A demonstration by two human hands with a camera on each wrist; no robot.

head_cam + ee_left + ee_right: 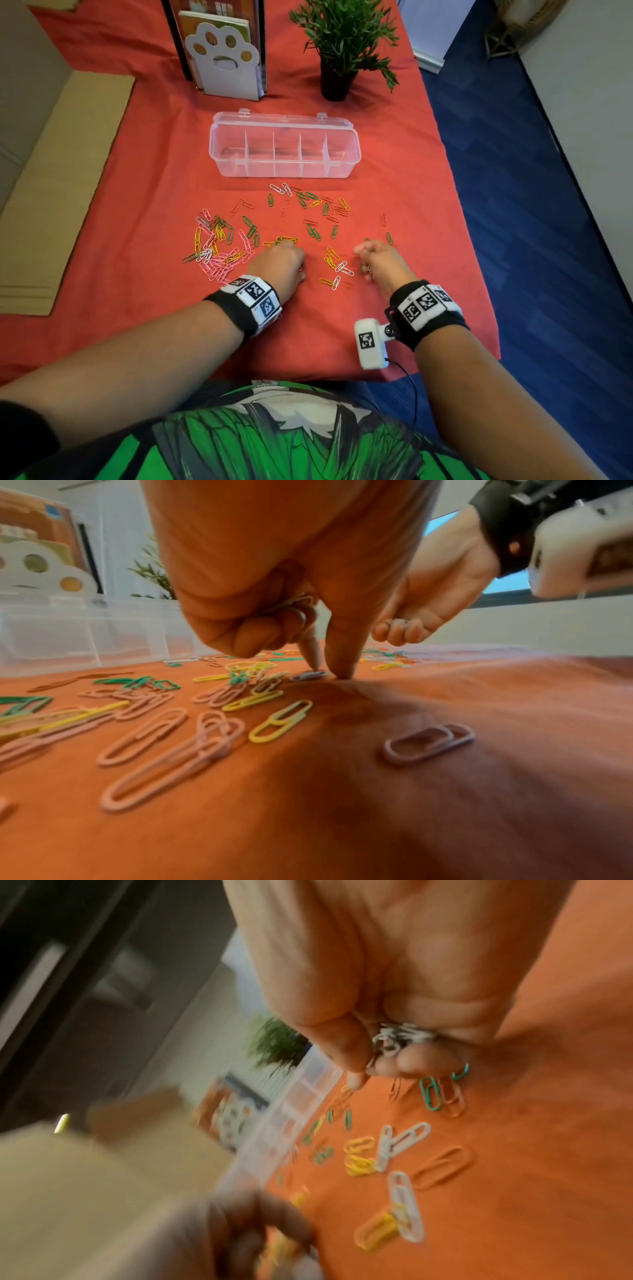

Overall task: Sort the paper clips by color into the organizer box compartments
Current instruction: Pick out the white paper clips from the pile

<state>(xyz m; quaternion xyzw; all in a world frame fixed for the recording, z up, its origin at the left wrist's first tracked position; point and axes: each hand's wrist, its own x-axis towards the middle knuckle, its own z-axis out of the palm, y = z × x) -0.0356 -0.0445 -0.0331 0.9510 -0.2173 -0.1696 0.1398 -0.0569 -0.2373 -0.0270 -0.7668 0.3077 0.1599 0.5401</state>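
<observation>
Pink, yellow, green, white and orange paper clips [239, 240] lie scattered on the red cloth in front of the clear organizer box [219, 150], whose compartments look empty. My left hand [329, 673] holds a few white clips [294, 603] in its curled fingers, while its forefinger and thumb reach down onto a white clip [308, 675] on the cloth. My right hand [377, 1066] grips a bunch of white clips [400, 1038] low over the cloth, right of the left hand [284, 258]. More white clips [400, 1139] lie just in front of the right hand [371, 257].
A paw-shaped white file holder [226, 65] and a potted plant [342, 44] stand behind the box. Flat cardboard [58, 192] lies at the left. The table's right edge [469, 219] drops to blue carpet close to my right hand.
</observation>
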